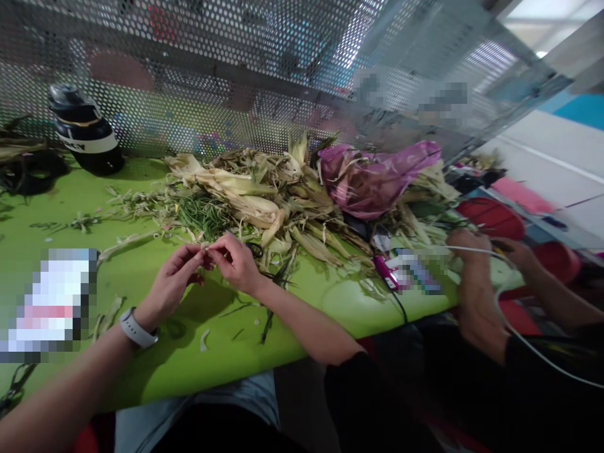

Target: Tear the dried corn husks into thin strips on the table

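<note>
Over the green table my left hand, with a white watch band at its wrist, and my right hand meet fingertip to fingertip. Both pinch a small pale piece of corn husk; its exact shape is mostly hidden by the fingers. Just beyond them lies a bundle of thin green strips. Behind that, a heap of dry corn husks spreads along the back of the table. Near my right hand is a dark scissors-like loop, partly covered.
A dark bottle stands at back left before a perforated metal panel. A phone-like screen, blurred, lies at left. A pink plastic bag sits among husks. At right, a co-worker's hands work near a white cable.
</note>
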{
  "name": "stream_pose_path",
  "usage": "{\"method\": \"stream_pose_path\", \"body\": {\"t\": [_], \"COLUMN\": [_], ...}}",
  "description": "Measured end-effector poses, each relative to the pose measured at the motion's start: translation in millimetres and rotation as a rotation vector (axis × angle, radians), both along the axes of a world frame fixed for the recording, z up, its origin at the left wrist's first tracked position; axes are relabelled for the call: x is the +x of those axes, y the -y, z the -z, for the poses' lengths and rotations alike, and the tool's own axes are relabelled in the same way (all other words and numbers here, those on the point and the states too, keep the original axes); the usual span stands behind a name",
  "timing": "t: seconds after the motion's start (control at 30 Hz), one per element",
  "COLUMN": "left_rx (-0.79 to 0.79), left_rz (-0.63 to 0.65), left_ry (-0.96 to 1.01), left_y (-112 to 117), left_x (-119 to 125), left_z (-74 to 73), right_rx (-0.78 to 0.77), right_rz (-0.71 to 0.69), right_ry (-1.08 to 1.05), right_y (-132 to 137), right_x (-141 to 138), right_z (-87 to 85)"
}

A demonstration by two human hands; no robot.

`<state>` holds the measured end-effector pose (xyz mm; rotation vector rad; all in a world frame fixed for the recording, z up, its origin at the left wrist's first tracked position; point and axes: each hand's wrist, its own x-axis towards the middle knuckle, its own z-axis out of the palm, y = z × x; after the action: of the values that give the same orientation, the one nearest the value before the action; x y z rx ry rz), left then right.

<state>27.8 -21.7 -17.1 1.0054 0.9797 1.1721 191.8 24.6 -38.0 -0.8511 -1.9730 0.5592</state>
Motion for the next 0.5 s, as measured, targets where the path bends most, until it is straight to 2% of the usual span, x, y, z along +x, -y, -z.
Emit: {"method": "stream_pose_path", "body": {"t": [0.17,0.33,0.5], "left_rx": [0.119,0.231,0.263], "left_rz": [0.006,0.022,-0.01], "left_ry": [-0.145,-0.3,-0.399], "left_y": [-1.2,-2.4,-4.5], "left_x": [0.4,-0.6,-2.9], "left_z": [5.1,7.9,6.1], "right_rx": [-0.252,-0.311,-0.477], "right_rz": [-0.049,-0.104,-0.167], "right_ry": [-0.143,-0.221,-0.239], "right_y": [3.5,2.5,3.6], "right_x": [-3.5,-4.4,-4.9], "right_z": [-1.4,-4.1,-9.9]}}
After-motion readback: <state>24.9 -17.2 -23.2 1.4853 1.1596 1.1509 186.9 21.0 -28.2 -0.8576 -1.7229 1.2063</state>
